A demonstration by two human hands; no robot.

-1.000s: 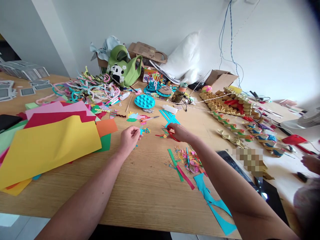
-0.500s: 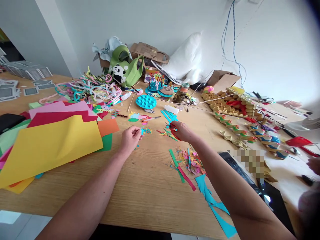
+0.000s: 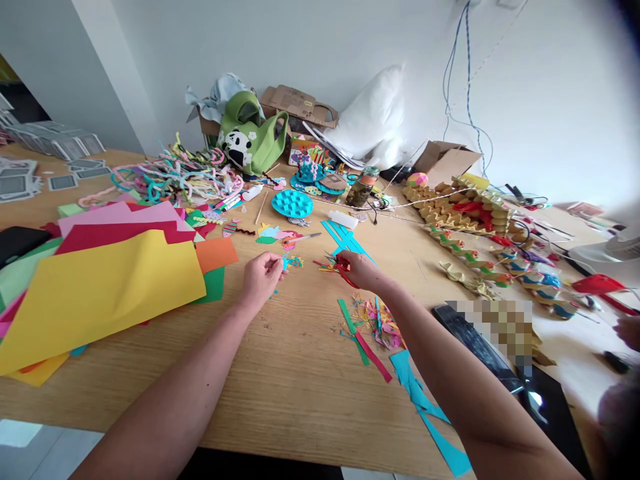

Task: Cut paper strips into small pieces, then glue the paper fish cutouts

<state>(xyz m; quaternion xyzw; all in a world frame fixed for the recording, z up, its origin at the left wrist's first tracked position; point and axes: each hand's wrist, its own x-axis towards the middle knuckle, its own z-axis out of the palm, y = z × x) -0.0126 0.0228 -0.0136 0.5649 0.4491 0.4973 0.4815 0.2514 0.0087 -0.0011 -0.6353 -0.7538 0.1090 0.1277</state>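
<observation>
My left hand (image 3: 263,275) pinches a small piece of blue paper (image 3: 285,263) over the wooden table. Beside its fingertips lies a little heap of blue and yellow paper bits (image 3: 296,262). My right hand (image 3: 361,270) is closed round red-handled scissors (image 3: 345,269), whose blades point left toward my left hand. Thin coloured strips (image 3: 325,266) lie beneath the blades. Behind my right hand are blue paper strips (image 3: 345,237) and a white bottle (image 3: 343,219).
Large coloured sheets (image 3: 110,293) lie at the left. Paper scraps (image 3: 383,320) and blue offcuts (image 3: 417,393) lie near my right forearm. A blue bumpy disc (image 3: 293,204), a jar (image 3: 361,190) and a green bag (image 3: 255,143) stand farther back. Another person's hand (image 3: 629,331) shows at the right edge.
My right hand has moved slightly left and down with the scissors, uncovering more of the blue strips. My left hand has hardly moved.
</observation>
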